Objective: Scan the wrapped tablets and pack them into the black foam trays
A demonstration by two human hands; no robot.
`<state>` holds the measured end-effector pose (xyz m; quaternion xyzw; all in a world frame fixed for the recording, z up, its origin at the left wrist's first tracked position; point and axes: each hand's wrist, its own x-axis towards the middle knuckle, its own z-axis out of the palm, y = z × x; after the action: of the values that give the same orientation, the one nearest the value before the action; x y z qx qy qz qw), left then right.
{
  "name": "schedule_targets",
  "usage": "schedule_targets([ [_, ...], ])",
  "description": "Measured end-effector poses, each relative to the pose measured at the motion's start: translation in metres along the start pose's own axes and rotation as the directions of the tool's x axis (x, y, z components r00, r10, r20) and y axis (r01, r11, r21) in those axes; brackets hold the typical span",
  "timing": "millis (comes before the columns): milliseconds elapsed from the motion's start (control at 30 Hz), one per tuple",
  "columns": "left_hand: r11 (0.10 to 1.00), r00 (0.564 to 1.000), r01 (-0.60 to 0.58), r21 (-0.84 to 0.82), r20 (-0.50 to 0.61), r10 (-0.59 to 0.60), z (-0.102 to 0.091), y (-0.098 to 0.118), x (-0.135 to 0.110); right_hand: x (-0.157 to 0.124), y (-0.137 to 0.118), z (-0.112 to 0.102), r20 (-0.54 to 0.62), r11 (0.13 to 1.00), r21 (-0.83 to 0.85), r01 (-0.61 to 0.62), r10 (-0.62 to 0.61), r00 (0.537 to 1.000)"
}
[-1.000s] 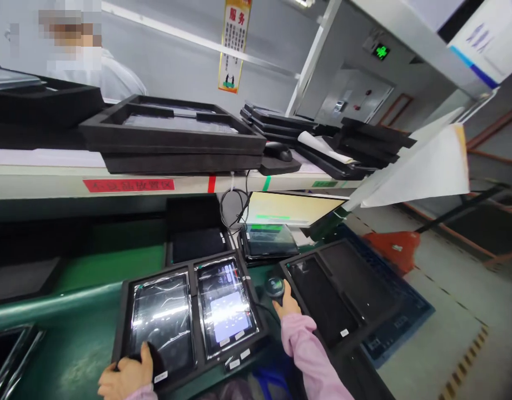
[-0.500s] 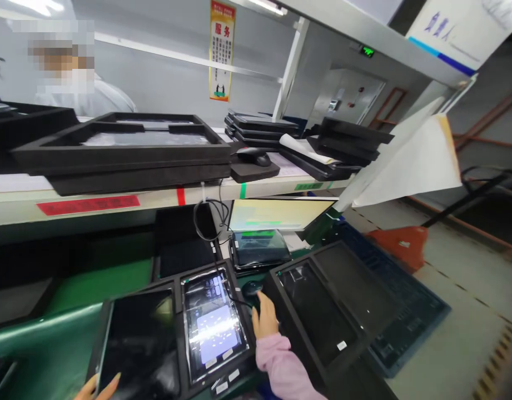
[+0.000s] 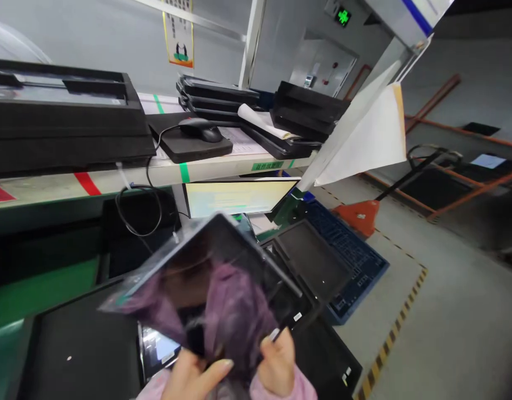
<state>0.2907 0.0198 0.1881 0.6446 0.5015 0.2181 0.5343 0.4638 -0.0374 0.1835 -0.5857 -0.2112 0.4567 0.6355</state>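
Observation:
Both my hands hold up a tablet with a glossy black screen that mirrors pink sleeves. Loose clear film sticks out along its left edge. My left hand is closed on the near edge, thumb lying over the front. At the lower right corner, my right hand pinches the tablet, and a small white label shows by the fingertips. Beneath it, a lit tablet is mostly hidden. On the left, the black foam tray shows a bare recess.
Another foam tray with a dark screen lies to the right. Behind stands a monitor under a shelf bearing a mouse, foam trays and stacked black devices. An orange pallet jack stands on the floor at right.
The dark tablet has come up out of the left tray recess. My right hand has left the mouse on the bench and now grips the tablet too. The view has shifted right.

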Motion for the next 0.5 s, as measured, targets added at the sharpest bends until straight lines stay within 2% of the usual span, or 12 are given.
schedule_targets([
  [33, 0.992, 0.986, -0.123, -0.022, 0.111, 0.125, 0.003, 0.023, 0.002, 0.01, -0.016, -0.021, -0.161, 0.997, 0.021, 0.074, -0.07, 0.984],
  [67, 0.967, 0.935, -0.254, -0.038, 0.248, 0.255, 0.005, 0.042, 0.006, 0.021, -0.032, -0.044, -0.314, 0.993, 0.01, 0.119, -0.11, 0.943],
  [100, 0.938, 0.888, -0.343, -0.057, 0.306, 0.343, 0.005, 0.057, 0.011, 0.033, -0.047, -0.069, -0.436, 0.991, -0.02, 0.133, -0.128, 0.891],
  [133, 0.922, 0.854, -0.382, -0.061, 0.358, 0.378, 0.006, 0.065, 0.016, 0.045, -0.061, -0.094, -0.549, 0.989, -0.057, 0.14, -0.148, 0.822],
  [167, 0.922, 0.848, -0.386, -0.041, 0.377, 0.372, 0.007, 0.065, 0.021, 0.058, -0.073, -0.119, -0.576, 0.987, -0.09, 0.136, -0.163, 0.801],
  [200, 0.936, 0.871, -0.353, -0.001, 0.365, 0.329, 0.008, 0.056, 0.024, 0.071, -0.083, -0.142, -0.626, 0.981, -0.132, 0.145, -0.196, 0.755],
  [267, 0.964, 0.945, -0.233, 0.13, 0.263, 0.193, 0.012, 0.017, 0.028, 0.097, -0.098, -0.183, -0.71, 0.962, -0.258, 0.089, -0.252, 0.657],
  [300, 0.969, 0.982, -0.145, 0.202, 0.152, 0.115, 0.013, -0.01, 0.027, 0.109, -0.103, -0.2, -0.74, 0.941, -0.337, 0.021, -0.278, 0.612],
  [333, 0.962, 0.998, -0.054, 0.266, 0.033, 0.046, 0.013, -0.039, 0.026, 0.122, -0.106, -0.214, -0.758, 0.913, -0.403, -0.062, -0.295, 0.582],
  [367, 0.946, 0.995, 0.045, 0.32, -0.101, -0.013, 0.011, -0.067, 0.024, 0.135, -0.107, -0.226, -0.771, 0.882, -0.45, -0.14, -0.304, 0.56],
  [433, 0.892, 0.932, 0.233, 0.388, -0.351, -0.092, 0.003, -0.114, 0.02, 0.157, -0.104, -0.242, -0.781, 0.823, -0.504, -0.261, -0.306, 0.544],
  [500, 0.808, 0.827, 0.435, 0.397, -0.532, -0.184, -0.01, -0.145, 0.018, 0.175, -0.093, -0.253, -0.764, 0.763, -0.553, -0.335, -0.303, 0.569],
])
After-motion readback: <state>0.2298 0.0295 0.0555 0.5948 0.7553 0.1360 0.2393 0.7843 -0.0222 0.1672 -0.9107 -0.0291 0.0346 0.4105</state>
